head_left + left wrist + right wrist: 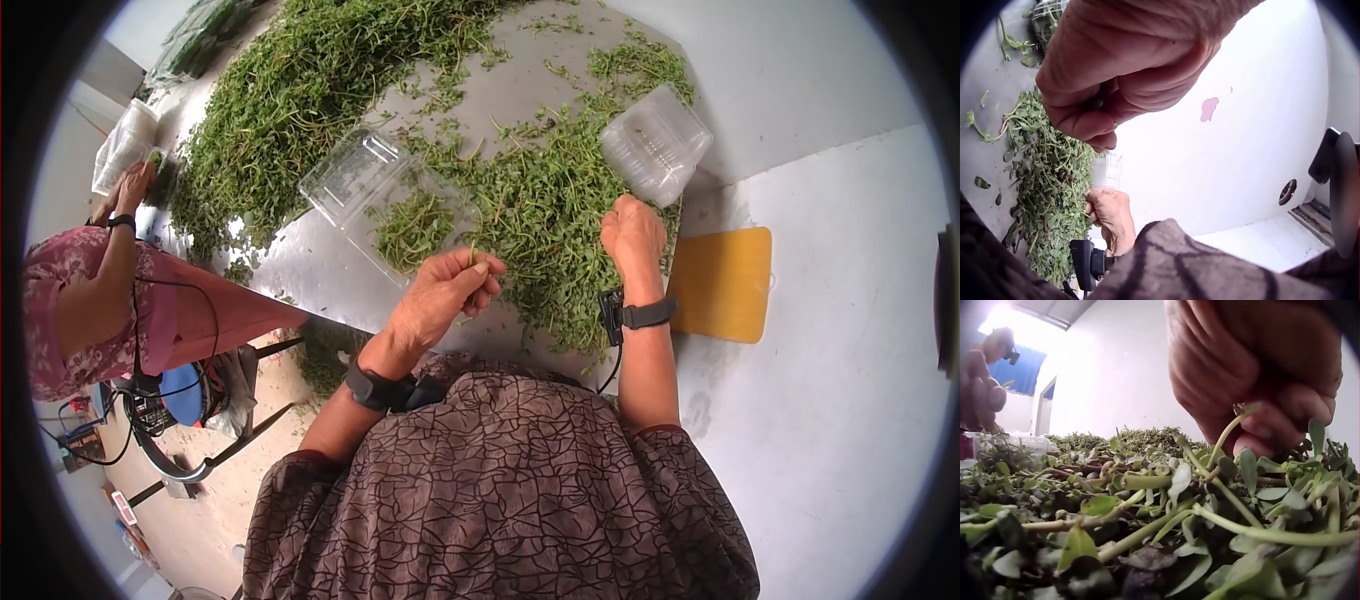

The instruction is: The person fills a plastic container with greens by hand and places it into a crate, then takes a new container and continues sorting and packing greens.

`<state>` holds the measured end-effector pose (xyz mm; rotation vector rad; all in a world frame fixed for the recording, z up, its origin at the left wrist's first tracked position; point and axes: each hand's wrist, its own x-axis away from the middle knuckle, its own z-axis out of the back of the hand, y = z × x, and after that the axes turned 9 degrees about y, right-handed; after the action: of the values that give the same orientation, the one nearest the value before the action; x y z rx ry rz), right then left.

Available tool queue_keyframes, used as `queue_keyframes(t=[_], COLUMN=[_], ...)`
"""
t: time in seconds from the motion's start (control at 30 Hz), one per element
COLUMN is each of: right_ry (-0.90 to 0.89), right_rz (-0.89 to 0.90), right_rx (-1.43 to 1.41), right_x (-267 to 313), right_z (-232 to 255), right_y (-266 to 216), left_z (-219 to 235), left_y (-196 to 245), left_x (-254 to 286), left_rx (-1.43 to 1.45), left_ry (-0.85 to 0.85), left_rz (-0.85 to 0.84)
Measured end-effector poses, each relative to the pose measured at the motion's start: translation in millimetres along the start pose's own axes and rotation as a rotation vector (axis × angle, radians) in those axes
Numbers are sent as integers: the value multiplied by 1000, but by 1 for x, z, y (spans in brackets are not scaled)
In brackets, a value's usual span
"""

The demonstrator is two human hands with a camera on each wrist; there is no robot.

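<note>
My left hand (440,295) pinches a short green purslane stem (472,254) between thumb and forefinger, just in front of an open clear plastic clamshell box (352,180). Picked purslane (412,232) lies in that box's near half. Over at the right edge of the purslane pile (550,200), my right hand (634,238) has its fingers curled down among the stems. In the right wrist view, the right fingertips (1257,440) are sunk in the leaves and pinch at the sprigs (1229,440), partly hidden.
Another clear plastic box (657,140) sits at the table's right, just beyond my right hand. A big heap of purslane (300,90) covers the far left. Another person (110,290) works at the left beside white containers (127,145). A yellow board (722,285) stands by the wall.
</note>
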<state>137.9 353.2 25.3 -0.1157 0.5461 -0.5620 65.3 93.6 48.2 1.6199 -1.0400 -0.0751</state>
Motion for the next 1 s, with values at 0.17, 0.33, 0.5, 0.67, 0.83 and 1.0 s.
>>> queue_keyframes(t=[0.17, 0.33, 0.5, 0.67, 0.83, 1.0], right_ry=[-25, -41, -80, -111, -232, -393], right_rz=[-18, -50, -173, -356, -559, -758], right_rx=[55, 86, 46, -358, -798, -1106], right_x=[1, 0, -2, 0, 0, 4], right_z=[2, 6, 18, 34, 68, 86], right_y=[2, -3, -10, -10, -28, -32], left_z=[0, -1, 2, 2, -16, -29], left_y=[-1, -1, 0, 4, 19, 20], left_x=[1, 0, -1, -7, -10, -14], left_rx=[4, -14, -13, -65, -72, -73], left_ry=[1, 11, 7, -2, -42, -82], left_rz=[4, 14, 8, -29, 5, 36])
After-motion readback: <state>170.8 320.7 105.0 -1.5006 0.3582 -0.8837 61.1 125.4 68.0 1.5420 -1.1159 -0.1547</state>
